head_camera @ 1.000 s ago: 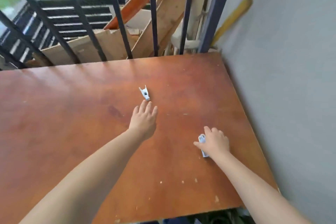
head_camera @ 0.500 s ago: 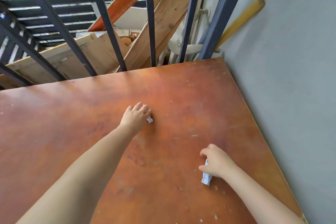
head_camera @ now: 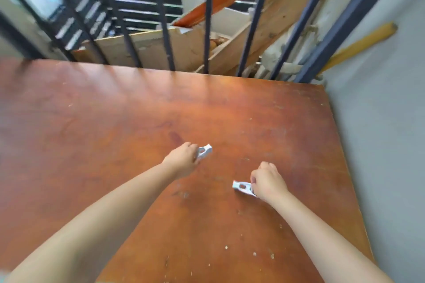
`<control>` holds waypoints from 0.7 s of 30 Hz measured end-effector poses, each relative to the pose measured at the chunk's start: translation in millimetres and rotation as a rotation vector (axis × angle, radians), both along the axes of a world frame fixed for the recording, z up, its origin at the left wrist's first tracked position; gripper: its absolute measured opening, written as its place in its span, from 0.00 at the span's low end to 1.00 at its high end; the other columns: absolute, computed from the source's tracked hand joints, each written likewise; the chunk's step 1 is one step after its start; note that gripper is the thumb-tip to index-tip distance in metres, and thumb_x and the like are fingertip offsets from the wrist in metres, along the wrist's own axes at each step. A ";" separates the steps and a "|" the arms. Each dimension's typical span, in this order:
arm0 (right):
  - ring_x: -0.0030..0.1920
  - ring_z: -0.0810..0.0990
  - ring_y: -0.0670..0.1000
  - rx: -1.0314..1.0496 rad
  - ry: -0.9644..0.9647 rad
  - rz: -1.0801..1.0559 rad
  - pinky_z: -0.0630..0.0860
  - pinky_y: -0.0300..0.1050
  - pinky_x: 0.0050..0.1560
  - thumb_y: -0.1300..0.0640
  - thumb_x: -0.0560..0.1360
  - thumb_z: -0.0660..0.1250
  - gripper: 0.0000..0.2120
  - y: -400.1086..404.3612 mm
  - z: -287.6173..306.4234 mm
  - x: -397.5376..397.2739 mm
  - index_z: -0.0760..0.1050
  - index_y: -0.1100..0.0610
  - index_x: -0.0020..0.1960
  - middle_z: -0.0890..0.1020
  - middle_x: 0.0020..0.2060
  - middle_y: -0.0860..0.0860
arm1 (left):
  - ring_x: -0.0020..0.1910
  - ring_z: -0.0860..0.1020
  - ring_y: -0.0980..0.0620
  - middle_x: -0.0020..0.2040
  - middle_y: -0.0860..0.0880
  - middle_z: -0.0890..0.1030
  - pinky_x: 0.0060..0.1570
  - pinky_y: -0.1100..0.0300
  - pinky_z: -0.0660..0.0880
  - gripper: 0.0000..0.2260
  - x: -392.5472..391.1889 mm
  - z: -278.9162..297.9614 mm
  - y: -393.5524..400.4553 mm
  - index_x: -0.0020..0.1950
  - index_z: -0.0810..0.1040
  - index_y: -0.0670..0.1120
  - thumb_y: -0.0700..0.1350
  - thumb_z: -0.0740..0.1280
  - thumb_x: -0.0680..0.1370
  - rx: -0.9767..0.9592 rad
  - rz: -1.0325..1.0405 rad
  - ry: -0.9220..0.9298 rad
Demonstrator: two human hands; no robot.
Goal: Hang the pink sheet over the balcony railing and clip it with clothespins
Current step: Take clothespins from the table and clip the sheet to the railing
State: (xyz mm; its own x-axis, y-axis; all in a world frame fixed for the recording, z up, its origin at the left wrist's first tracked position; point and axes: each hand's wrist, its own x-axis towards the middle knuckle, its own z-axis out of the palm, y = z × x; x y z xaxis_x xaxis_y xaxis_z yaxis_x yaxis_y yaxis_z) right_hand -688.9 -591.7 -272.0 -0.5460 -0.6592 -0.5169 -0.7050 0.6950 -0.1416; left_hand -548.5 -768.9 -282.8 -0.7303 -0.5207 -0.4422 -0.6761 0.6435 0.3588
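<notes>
The left hand (head_camera: 182, 159) has its grip closed on a white clothespin (head_camera: 204, 151) near the middle of the table (head_camera: 92, 122). The right hand (head_camera: 266, 180) pinches a second clothespin (head_camera: 241, 186) toward the table's right edge.

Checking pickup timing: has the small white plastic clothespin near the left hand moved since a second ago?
Yes. The white clothespin now sits gripped in the left hand, no longer lying on the reddish-brown wooden board.
</notes>
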 end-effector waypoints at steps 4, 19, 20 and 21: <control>0.46 0.75 0.58 -0.063 -0.100 0.212 0.67 0.45 0.41 0.63 0.74 0.57 0.04 -30.6 4.7 31.5 0.67 0.56 0.41 0.78 0.48 0.59 | 0.46 0.73 0.42 0.44 0.43 0.71 0.40 0.56 0.64 0.08 71.9 14.7 31.8 0.43 0.65 0.44 0.47 0.55 0.79 0.047 0.243 0.056; 0.19 0.73 0.37 -0.104 -0.846 0.909 0.71 0.33 0.28 0.73 0.69 0.57 0.14 1.1 35.3 426.1 0.78 0.61 0.36 0.76 0.19 0.44 | 0.60 0.72 0.39 0.61 0.35 0.74 0.55 0.52 0.69 0.15 450.2 60.1 308.8 0.60 0.68 0.38 0.47 0.54 0.80 0.085 1.682 0.173; 0.19 0.73 0.38 -0.081 -0.880 0.950 0.71 0.32 0.28 0.71 0.71 0.57 0.15 20.6 39.1 458.7 0.78 0.57 0.34 0.76 0.18 0.44 | 0.60 0.72 0.40 0.61 0.36 0.74 0.54 0.54 0.68 0.15 473.0 63.4 343.8 0.60 0.68 0.38 0.48 0.54 0.80 0.056 1.754 0.163; 0.20 0.74 0.39 -0.056 -0.913 0.976 0.71 0.30 0.27 0.69 0.73 0.59 0.16 42.8 42.4 490.7 0.77 0.56 0.32 0.76 0.17 0.45 | 0.60 0.72 0.41 0.61 0.37 0.74 0.54 0.55 0.68 0.16 494.5 67.0 379.6 0.59 0.68 0.38 0.48 0.54 0.80 0.045 1.823 0.163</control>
State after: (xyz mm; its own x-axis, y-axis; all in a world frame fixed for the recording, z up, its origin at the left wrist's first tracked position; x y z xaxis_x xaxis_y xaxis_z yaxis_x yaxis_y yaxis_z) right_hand -198.1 -548.9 -229.6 0.6822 -0.6114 -0.4011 -0.5442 -0.0582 -0.8369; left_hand -54.1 -389.3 -215.9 0.6354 -0.6145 -0.4676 -0.4020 -0.7803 0.4791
